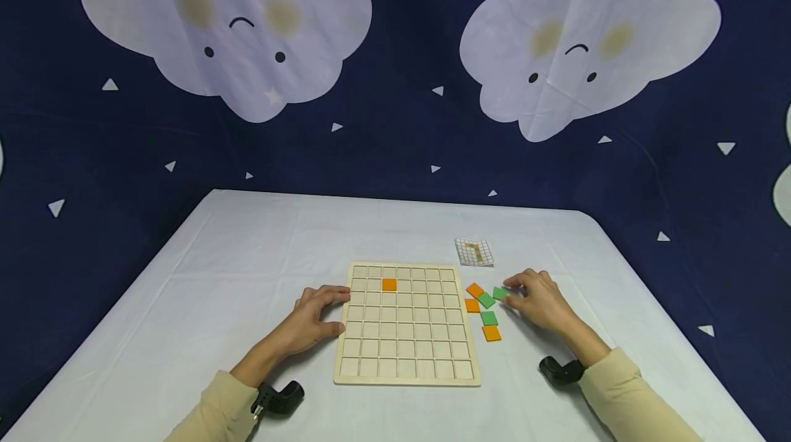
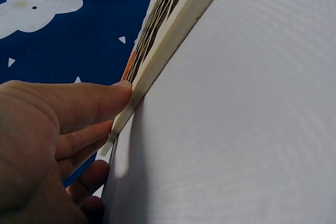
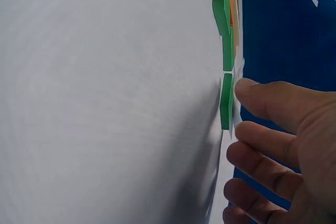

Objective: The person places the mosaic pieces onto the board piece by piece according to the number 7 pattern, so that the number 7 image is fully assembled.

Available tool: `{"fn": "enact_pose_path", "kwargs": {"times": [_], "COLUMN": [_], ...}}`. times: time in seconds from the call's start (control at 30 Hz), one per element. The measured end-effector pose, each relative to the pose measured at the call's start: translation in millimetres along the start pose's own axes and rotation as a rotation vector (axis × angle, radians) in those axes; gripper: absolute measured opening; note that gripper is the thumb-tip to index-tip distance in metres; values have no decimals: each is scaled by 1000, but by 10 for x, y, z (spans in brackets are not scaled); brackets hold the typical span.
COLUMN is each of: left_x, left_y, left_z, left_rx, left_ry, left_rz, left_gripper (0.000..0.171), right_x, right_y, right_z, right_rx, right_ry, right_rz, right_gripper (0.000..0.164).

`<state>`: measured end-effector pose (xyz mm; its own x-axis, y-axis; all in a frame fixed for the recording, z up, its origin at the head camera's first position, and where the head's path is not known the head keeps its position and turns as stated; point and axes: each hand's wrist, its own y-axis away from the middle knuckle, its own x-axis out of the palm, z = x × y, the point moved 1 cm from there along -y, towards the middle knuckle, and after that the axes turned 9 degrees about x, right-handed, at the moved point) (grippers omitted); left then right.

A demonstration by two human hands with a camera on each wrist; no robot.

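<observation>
Left hand (image 1: pixel 307 322) was loosely spread, fingertips touching grid board (image 1: pixel 406 330) at its left edge. Right hand (image 1: pixel 540 300) was half-spread around green tile (image 1: pixel 499 293), no grip; contact unclear.

The tabletop (image 1: pixel 278 236) is white and flat, and its far right corner is round. A big wooden grid board (image 1: pixel 340 359) lies on it, about midway between the left and right edges, and a small card (image 1: pixel 482 260) with tiny squares on it lies past the board, closer to the far edge. Three orange tiles (image 1: pixel 491 333) and three green tiles (image 1: pixel 489 318) lie bunched on the board's right, much nearer to it than to the right edge.
</observation>
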<state>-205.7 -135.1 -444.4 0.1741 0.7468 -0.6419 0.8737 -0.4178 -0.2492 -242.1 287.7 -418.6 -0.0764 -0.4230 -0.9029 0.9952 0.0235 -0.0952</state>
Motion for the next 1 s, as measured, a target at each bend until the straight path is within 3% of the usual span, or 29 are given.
{"fn": "enact_pose_path", "kwargs": {"times": [1.0], "left_x": [3], "left_y": [4], "left_z": [8], "left_rx": [6], "left_ry": [14], "left_rz": [-4], "left_gripper": [46], "right_x": [43], "right_y": [-27], "right_z": [-27], "right_rx": [7], "right_ry": [55], "right_rz": [8], "right_gripper": [25]}}
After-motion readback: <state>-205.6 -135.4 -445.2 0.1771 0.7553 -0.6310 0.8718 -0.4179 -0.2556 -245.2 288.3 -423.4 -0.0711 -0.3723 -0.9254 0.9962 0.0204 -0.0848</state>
